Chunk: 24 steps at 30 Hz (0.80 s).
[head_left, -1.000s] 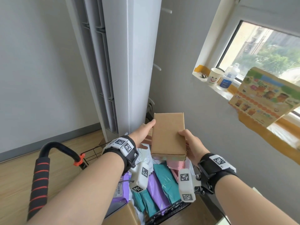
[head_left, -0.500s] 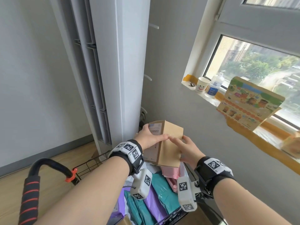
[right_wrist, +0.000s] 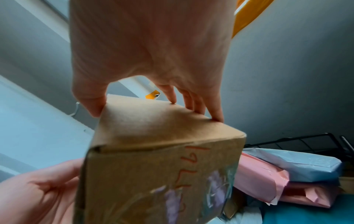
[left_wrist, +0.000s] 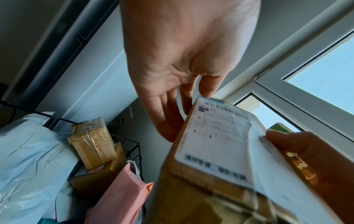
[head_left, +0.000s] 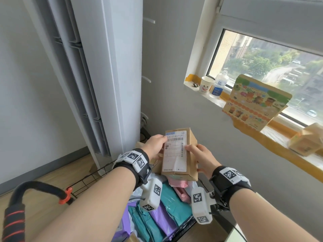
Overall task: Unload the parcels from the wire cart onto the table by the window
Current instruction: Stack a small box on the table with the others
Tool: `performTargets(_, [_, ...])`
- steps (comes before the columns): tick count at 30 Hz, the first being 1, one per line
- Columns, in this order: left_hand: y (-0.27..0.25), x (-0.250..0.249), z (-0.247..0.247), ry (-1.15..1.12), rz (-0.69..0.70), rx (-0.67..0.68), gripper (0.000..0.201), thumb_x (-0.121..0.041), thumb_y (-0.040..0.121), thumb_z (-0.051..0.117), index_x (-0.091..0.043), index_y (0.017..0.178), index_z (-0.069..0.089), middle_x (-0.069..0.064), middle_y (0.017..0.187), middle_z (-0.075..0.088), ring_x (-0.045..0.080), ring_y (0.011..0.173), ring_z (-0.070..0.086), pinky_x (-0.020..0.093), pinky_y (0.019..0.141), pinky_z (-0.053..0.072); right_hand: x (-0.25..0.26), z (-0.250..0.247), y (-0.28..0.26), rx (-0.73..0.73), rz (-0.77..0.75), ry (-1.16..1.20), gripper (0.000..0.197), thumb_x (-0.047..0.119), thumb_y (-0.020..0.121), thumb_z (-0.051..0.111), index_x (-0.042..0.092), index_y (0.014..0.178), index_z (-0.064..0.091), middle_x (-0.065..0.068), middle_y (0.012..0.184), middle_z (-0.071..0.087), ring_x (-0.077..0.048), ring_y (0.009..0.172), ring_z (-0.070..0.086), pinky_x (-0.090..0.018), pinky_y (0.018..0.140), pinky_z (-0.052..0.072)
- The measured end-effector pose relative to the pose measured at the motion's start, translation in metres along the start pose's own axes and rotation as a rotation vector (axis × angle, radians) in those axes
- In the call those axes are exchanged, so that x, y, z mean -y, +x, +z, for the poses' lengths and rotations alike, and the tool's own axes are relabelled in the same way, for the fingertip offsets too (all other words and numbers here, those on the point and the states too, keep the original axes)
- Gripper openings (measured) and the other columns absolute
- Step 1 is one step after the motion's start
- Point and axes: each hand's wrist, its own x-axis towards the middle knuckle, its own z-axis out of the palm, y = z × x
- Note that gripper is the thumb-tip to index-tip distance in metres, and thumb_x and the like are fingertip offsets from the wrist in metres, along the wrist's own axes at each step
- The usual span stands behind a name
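A brown cardboard box (head_left: 180, 154) with a white shipping label facing me is held above the wire cart (head_left: 90, 177). My left hand (head_left: 156, 145) grips its left side, thumb on the label's top corner. My right hand (head_left: 198, 154) grips its right side, thumb on the label's barcode edge. In the left wrist view the box (left_wrist: 214, 144) lies between my left fingers (left_wrist: 166, 121) and thumb. The right wrist view shows my thumb and fingers pinching the box (right_wrist: 153, 136), red writing on its end. Teal (head_left: 174, 205), purple (head_left: 162, 220) and pink (head_left: 180, 186) mailers fill the cart.
A tall white air-conditioner unit (head_left: 104, 67) stands behind the cart. The cart's black handle (head_left: 15, 212) curves at the lower left. On the window sill (head_left: 279, 147) are a paper cup (head_left: 206, 87), a bottle (head_left: 219, 84) and a colourful box (head_left: 255, 103). Small taped boxes (left_wrist: 91, 142) sit in the cart.
Both hands have rolled the box over, so its labelled face now points at me instead of the plain brown face. My view has swung up and right toward the window.
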Motion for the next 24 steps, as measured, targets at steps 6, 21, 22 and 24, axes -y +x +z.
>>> performTargets(6, [0.013,0.004,0.013,0.04,0.01,0.079,0.032,-0.031,0.102,0.037,-0.007,0.109,0.057,0.009,0.094,0.06,0.018,0.077,0.056,0.029,0.065,0.047,-0.017,-0.01,0.003,-0.034,0.06,0.062,0.094,0.062,0.051,0.062,0.025,0.135,0.043,-0.002,0.119,0.061,-0.024,0.107,0.06,-0.055,0.09,0.049])
performTargets(21, [-0.02,-0.009,0.074,0.2,-0.002,0.305,0.052,-0.063,0.094,0.029,-0.026,0.097,0.066,-0.004,0.094,0.068,0.023,0.099,0.063,0.042,0.095,0.045,-0.044,-0.056,-0.038,-0.154,0.026,0.249,0.051,0.046,0.082,0.059,0.019,0.125,0.05,-0.008,0.115,0.064,-0.026,0.103,0.064,-0.049,0.085,0.054])
performTargets(22, [-0.025,-0.012,0.081,0.202,0.001,0.319,0.054,-0.065,0.093,0.028,-0.027,0.097,0.066,-0.003,0.091,0.068,0.02,0.093,0.063,0.039,0.09,0.048,-0.046,-0.062,-0.043,-0.164,0.022,0.263,0.049,0.045,0.084,0.058,0.019,0.124,0.051,-0.009,0.115,0.064,-0.027,0.104,0.064,-0.05,0.085,0.053])
performTargets(24, [-0.037,-0.017,0.097,0.206,0.017,0.347,0.058,-0.066,0.093,0.028,-0.024,0.106,0.067,-0.003,0.091,0.068,0.017,0.087,0.063,0.032,0.078,0.049,-0.053,-0.075,-0.058,-0.187,0.014,0.292,0.041,0.042,0.087,0.055,0.018,0.121,0.052,-0.01,0.114,0.064,-0.028,0.104,0.064,-0.05,0.087,0.053])
